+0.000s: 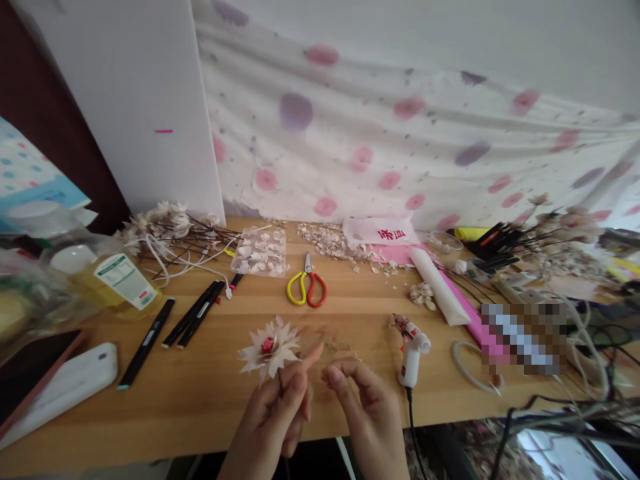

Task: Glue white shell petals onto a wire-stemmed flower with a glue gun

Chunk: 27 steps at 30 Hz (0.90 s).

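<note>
Along the near edge of the wooden table (150, 427), two hands are raised over the wood, with bare tabletop left on both sides of them. The left hand (267, 417) is closed around the dark stem of one cream-petalled flower (270, 348) with a red centre, which is held just above the table. The right hand (365, 417) is curled beside it, thumb and forefinger pinched together; whether anything fine is gripped there cannot be told. Just right of it, one white hot glue gun (411, 353) is stood upright.

Open wood is left between the hands and one pair of yellow-and-red scissors (306, 283). Toward the far edge, one clear plastic tray of petals (259, 252) and one loose heap of petal scraps (330, 241) are laid. Three black markers (200, 323) are set toward the left. One bunch of flower branches (170, 230) is placed near the far left corner, and another bunch of flower branches (565, 227) near the far right corner. One white paper roll (435, 287) is laid right of the scissors.
</note>
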{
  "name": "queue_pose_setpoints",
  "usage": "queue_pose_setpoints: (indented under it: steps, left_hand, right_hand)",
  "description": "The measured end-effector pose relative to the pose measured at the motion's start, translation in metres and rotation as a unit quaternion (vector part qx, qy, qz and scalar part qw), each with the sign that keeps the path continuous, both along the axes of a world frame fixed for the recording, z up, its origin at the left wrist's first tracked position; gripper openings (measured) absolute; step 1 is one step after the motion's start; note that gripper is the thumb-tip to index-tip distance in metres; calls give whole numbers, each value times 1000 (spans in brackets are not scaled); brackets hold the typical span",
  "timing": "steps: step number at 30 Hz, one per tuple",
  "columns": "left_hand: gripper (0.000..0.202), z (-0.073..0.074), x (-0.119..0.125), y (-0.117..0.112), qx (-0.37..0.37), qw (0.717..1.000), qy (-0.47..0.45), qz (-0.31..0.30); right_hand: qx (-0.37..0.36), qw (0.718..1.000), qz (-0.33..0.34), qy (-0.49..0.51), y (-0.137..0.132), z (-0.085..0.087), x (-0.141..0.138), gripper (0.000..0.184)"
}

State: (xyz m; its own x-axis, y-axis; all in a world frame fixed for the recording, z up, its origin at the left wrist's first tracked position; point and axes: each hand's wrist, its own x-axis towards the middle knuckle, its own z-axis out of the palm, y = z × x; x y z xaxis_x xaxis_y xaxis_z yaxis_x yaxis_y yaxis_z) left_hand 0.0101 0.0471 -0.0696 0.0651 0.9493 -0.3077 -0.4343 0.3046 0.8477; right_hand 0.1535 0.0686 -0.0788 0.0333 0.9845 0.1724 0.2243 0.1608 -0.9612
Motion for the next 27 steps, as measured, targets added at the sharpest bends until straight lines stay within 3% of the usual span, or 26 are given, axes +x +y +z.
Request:
queue_pose_setpoints:
  steps: [5,12,16,19,21,24,27]
  left_hand:
    - [44,6,-9,1,-21,998,-23,48]
    - [30,26,-9,-5,34,992,-84,84]
    - [28,44,1,-16,64,992,-99,54]
    - [32,51,11,-27,91,990,-109,-6]
    - [33,51,17,-35,101,989,-101,-29]
    - [35,46,24,-46,114,991,-72,5]
    - [35,37,29,-53,116,991,-35,50]
  right_hand:
    - [62,998,-31,-11,1,6,24,34]
    - [113,986,-105,-67,-9,24,69,50]
    - [190,975,6,-110,-28,33,49,58]
    - [188,977,81,-53,-42,31,19,59]
    - [161,983,84,5,-49,30,0,50]
    - [146,982,82,85,-55,34,-17,34]
    - [171,976,24,130,-57,37,-25,43]
